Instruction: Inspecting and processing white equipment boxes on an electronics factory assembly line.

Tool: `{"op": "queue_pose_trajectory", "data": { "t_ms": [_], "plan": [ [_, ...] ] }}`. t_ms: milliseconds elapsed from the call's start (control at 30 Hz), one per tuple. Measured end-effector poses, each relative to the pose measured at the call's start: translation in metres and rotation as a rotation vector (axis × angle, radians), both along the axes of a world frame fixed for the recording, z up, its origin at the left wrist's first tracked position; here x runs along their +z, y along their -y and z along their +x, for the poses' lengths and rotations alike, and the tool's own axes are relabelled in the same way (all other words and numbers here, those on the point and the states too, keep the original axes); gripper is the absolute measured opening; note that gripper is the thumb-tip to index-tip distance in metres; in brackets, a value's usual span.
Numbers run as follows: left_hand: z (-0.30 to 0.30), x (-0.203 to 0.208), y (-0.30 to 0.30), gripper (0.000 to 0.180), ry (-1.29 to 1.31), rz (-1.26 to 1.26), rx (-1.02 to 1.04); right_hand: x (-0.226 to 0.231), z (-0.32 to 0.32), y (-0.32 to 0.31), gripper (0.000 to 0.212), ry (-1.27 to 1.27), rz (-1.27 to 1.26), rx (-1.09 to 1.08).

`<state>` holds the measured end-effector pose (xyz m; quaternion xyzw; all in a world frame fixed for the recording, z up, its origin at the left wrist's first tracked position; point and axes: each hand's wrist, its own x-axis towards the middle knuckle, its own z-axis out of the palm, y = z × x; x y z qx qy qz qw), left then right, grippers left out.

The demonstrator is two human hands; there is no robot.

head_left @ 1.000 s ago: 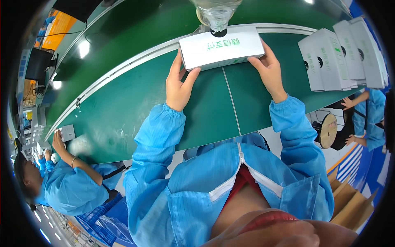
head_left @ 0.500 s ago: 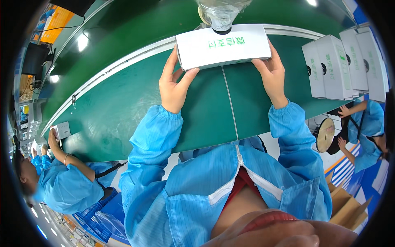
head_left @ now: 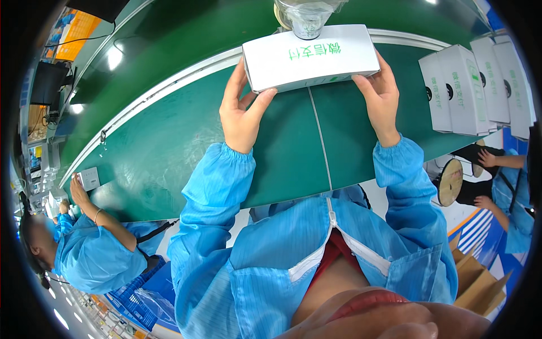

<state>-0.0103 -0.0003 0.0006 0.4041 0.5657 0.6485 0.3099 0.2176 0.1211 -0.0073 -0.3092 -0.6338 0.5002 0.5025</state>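
Between my two hands is a white cardboard box (head_left: 310, 61) with green print on its top, held over the far side of the green work table (head_left: 180, 152). My left hand (head_left: 243, 113) grips its left end, thumb at the near lower edge and fingers along the side. On the right end, my right hand (head_left: 379, 99) has the same kind of hold. Just beyond the box, and partly overlapping its far edge in view, is a device wrapped in clear plastic (head_left: 308, 20).
Several similar white boxes (head_left: 466, 90) stand in a row at the table's right. At the left, a co-worker (head_left: 99, 248) touches a small white box (head_left: 89, 178). Another person (head_left: 511, 192) sits at the right beside a round stool (head_left: 451, 182). A metal rail (head_left: 147, 100) runs along the far side.
The box has shifted slightly right and tipped, showing more of its near side. Both hands moved with it. The person at the right has lowered their arms a little.
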Motion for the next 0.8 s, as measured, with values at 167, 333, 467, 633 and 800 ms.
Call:
{"op": "queue_pose_trajectory", "data": {
  "t_ms": [167,333,467,633,800],
  "plan": [
    [0.0014,0.0015,-0.0005,0.073,-0.002,0.052,-0.022,-0.0027,0.0007,-0.0011,0.06,-0.011,0.023,-0.002],
    [0.0022,0.001,0.0001,0.071,0.015,0.056,-0.035,-0.0024,0.0004,-0.0018,0.06,-0.017,0.043,0.011],
    [0.0027,0.0014,0.0004,0.07,0.023,0.048,-0.019,-0.0045,0.0019,-0.0027,0.06,-0.012,0.034,0.027],
    [0.003,0.0008,-0.0002,0.07,0.015,0.051,-0.009,-0.0044,0.0023,-0.0027,0.059,0.009,0.055,0.024],
    [0.0035,0.0013,0.0007,0.07,0.025,0.058,-0.02,0.0004,0.0025,-0.0002,0.059,0.01,0.026,0.018]
  ]
}}
